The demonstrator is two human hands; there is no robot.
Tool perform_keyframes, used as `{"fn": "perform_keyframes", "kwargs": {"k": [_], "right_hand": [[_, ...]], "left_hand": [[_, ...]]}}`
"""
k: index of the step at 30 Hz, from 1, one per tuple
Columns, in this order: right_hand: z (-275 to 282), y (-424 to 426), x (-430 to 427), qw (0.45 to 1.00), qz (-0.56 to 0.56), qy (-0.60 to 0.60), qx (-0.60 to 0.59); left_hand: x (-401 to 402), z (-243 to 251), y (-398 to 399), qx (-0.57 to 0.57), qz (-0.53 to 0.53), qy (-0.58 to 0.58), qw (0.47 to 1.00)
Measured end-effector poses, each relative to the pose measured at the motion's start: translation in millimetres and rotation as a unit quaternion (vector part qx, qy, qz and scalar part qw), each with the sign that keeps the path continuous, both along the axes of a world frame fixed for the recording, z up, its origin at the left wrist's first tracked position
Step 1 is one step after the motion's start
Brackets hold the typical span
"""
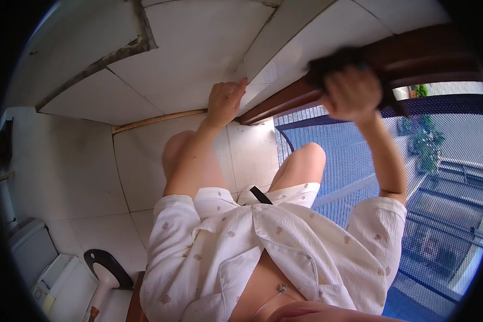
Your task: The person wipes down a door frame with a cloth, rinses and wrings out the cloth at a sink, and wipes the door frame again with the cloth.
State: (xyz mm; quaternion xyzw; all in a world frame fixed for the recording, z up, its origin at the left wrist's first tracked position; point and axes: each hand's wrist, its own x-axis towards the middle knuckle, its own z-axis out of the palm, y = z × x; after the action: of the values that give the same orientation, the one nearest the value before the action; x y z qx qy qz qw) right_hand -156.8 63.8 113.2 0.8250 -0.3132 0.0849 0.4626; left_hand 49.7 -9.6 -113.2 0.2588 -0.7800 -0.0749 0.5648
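My right hand (352, 94) grips a dark cloth (334, 60), blurred by motion. The cloth lies against a brown, glossy wooden frame (422, 52) that runs along the opening at upper right. My left hand (224, 102) is raised before the white tiled wall (193, 56). Its fingers curl loosely, the thumb sticks out, and nothing shows in it. Whether its fingertips touch the wall, I cannot tell. Below my hands are my bent knees and a white patterned garment.
A blue mesh screen (358, 161) spans the right side; plants show through it. Pale tiles (161, 161) lie in front, with a dark, damaged joint (145, 42) at upper left. At lower left are a black-and-pale handled object (108, 269) and a white box-like item (66, 285).
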Motion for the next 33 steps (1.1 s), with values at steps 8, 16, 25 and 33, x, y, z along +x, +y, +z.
{"fn": "perform_keyframes", "kwargs": {"k": [8,16,25,33], "right_hand": [[-258,6,13,0.952,-0.024,0.266,0.151],[-91,6,10,0.963,-0.067,0.002,0.261],[-207,13,7,0.942,-0.073,0.140,0.297],[-360,0,36,0.849,-0.116,0.403,0.321]], "left_hand": [[-1,7,2,-0.024,0.028,0.017,0.999],[8,-2,-6,-0.002,0.019,0.008,1.000],[-7,-4,-6,0.014,-0.004,0.038,0.999],[-12,-10,-8,0.012,0.014,0.018,1.000]]}}
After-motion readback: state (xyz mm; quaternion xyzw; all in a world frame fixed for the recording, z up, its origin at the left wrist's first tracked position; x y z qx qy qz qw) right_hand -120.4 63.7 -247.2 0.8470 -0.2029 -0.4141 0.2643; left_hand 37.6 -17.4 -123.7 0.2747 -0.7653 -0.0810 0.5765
